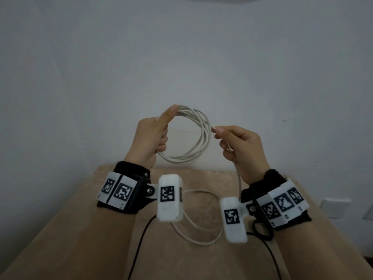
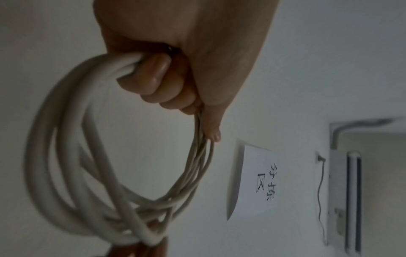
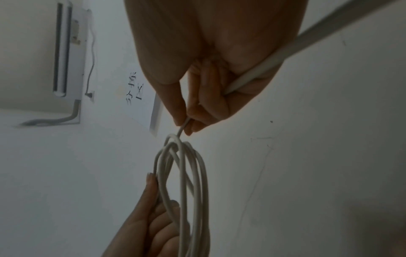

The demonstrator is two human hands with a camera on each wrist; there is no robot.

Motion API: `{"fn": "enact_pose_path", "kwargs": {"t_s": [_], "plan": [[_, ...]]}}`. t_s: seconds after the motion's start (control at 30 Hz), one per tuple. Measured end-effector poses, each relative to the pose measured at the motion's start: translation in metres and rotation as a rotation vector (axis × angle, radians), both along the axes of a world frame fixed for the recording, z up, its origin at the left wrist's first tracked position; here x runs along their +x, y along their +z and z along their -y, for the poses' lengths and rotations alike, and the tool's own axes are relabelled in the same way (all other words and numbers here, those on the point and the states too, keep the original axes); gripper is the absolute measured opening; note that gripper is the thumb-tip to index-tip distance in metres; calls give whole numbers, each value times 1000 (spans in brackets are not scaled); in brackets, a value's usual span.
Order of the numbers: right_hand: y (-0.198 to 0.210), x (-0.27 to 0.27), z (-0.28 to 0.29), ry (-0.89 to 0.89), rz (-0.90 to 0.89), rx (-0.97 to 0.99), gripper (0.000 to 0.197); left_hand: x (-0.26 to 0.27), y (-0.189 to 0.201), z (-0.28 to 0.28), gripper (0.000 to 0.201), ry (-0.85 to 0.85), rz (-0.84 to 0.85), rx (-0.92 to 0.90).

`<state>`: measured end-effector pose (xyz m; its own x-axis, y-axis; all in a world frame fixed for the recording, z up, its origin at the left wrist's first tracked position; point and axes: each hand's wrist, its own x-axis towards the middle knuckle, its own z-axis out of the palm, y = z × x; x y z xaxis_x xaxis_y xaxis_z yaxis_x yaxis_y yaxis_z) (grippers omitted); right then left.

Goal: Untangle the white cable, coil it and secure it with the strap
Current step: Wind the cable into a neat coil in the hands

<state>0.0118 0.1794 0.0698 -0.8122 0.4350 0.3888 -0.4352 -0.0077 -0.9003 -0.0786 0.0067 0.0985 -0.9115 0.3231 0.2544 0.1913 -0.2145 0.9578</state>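
The white cable (image 1: 198,138) is wound into several loops, held up in front of the wall. My left hand (image 1: 153,136) grips the left side of the coil (image 2: 72,156), thumb pressed on its top and fingers curled round the strands. My right hand (image 1: 238,146) pinches a single strand (image 3: 184,127) at the coil's right side, between thumb and forefinger. From that hand the loose cable (image 1: 239,182) drops to the table and lies there in a wide loop (image 1: 193,235). No strap is visible.
A tan cloth-covered table (image 1: 80,229) lies below my hands. Black wires (image 1: 139,245) run from the wrist cameras over it. The pale wall (image 1: 181,57) is close behind, with a paper sign (image 2: 261,180) and an air conditioner (image 2: 344,200) on it.
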Motion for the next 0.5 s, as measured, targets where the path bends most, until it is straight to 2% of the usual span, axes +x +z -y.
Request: {"fn": "enact_pose_path", "kwargs": {"t_s": [0.17, 0.23, 0.37, 0.5], "plan": [[-3, -5, 10, 26, 34, -33, 18, 2, -1, -5, 41, -47, 127, 180], [-5, -7, 12, 92, 16, -66, 17, 5, -3, -9, 42, -56, 172, 226], [-2, -5, 15, 338, -40, -319, 19, 7, -7, -17, 50, -25, 207, 235], [-4, -5, 19, 444, -73, -476, 21, 8, -15, -25, 53, -12, 265, 247]]}}
